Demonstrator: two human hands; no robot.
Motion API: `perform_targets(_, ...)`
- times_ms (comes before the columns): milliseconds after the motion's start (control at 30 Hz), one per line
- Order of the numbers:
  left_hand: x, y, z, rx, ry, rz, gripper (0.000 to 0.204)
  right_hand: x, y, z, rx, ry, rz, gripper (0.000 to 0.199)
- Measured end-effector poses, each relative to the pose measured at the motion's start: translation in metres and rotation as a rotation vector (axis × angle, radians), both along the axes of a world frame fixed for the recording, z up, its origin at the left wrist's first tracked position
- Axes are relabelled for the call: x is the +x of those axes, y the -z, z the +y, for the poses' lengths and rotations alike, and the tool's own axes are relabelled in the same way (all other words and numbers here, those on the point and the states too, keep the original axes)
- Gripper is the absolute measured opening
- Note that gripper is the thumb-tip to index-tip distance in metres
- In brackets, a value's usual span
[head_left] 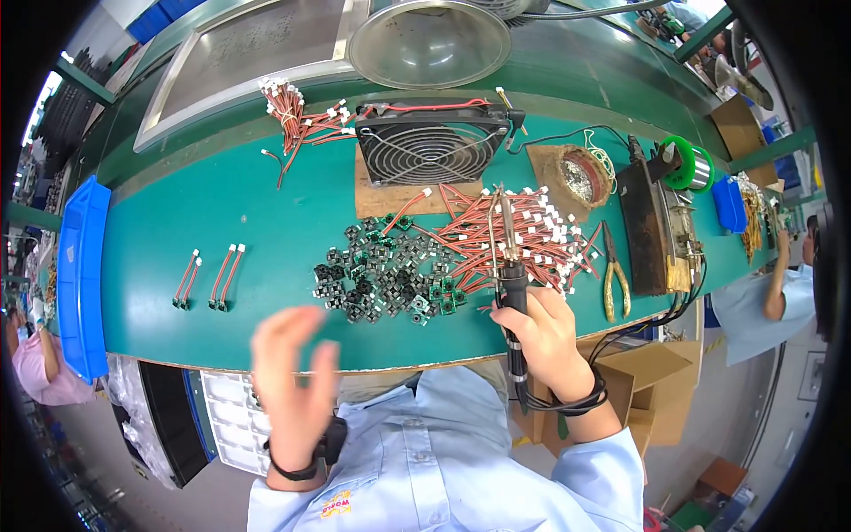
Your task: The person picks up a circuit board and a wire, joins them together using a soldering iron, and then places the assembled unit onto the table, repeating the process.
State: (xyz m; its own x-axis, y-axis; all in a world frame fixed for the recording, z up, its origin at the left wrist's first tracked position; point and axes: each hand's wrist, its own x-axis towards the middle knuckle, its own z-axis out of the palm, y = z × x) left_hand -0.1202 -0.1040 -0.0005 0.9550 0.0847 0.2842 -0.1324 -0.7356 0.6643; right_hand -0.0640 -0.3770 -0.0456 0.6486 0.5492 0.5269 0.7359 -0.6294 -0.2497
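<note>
My right hand [548,335] grips the black handle of a soldering iron [512,285], its metal tip pointing away from me over the red wire leads [532,235] with white connectors. Slightly blurred, my left hand [292,372] hovers at the near table edge with thumb and fingers apart, and nothing shows in it. Between the hands lies a heap of small black and green circuit-board parts [381,270]. Left of the heap are several boards with wire leads attached [226,279], laid out in two groups. Pliers with yellowish handles [613,279] rest right of the iron.
A black fan [432,151] stands behind the heap, with a tied wire bundle [285,111] to its left. On the right are a round tin [581,176], a dark box-shaped unit [643,230] and a green solder spool [687,164]. A blue bin [84,275] borders the left side.
</note>
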Motion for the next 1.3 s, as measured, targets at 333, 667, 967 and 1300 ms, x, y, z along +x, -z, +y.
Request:
perform_targets(333,0.011,0.013,-0.06,0.152,0.509,-0.113,0.023,-0.03,-0.012,0.023,0.24,-0.209,0.22,0.037)
perform_targets(667,0.0,0.011,-0.064,0.146,0.498,-0.05,0.023,-0.048,-0.027,0.018,0.127,-0.145,0.377,0.034)
perform_targets(967,0.0,0.009,-0.063,0.052,0.495,-0.087,0.021,-0.045,-0.027,0.029,0.248,-0.086,0.259,0.036)
perform_targets(1300,0.007,0.009,-0.039,-0.203,0.368,0.052,0.014,-0.061,-0.014,0.036,0.839,0.005,0.573,0.042)
